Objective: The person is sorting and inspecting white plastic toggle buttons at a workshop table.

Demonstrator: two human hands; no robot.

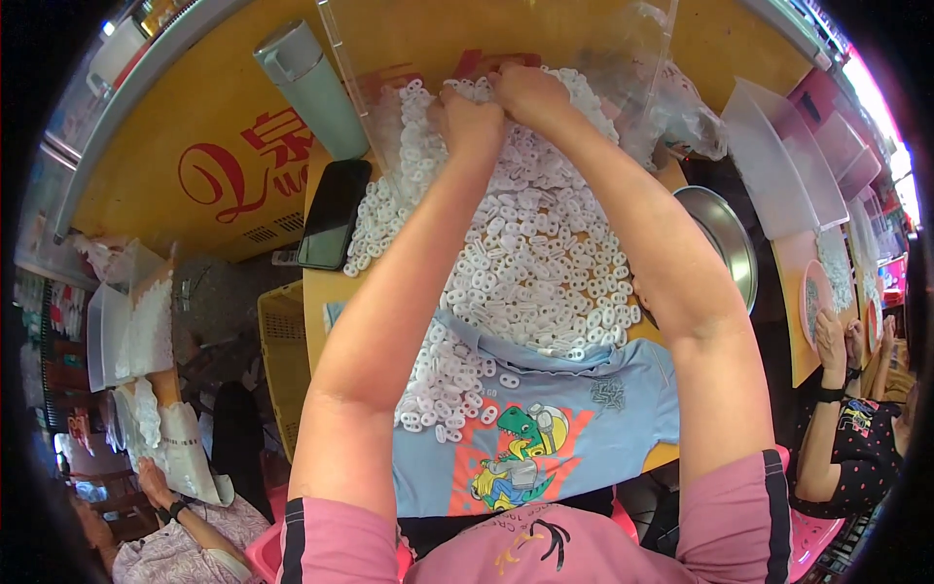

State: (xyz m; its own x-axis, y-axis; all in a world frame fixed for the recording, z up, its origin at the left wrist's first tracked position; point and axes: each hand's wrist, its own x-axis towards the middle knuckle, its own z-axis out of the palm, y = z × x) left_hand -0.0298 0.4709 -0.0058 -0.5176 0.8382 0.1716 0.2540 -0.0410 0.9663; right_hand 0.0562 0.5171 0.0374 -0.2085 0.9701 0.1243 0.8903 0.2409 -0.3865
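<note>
Both my hands reach to the far side of a large heap of small white plastic pieces [525, 234], each oval with two round holes. My left hand [472, 122] is curled at the heap's back, its fingertips partly hidden among the pieces. Close beside it on the right, my right hand [533, 97] has its fingers bent together over the pile. What either hand grips is too small to make out. A clear plastic bin [375, 117] stands around the back of the heap. Nearer me, a blue T-shirt [593, 419] with a dinosaur print lies under some of the pieces.
At the left are a pale green flask [316, 92], a black phone [334, 214] and a yellow crate [282, 350]. A round metal bowl [725, 234] sits right of my arm, below a clear plastic bag [686, 107]. Other people work at tables on both sides.
</note>
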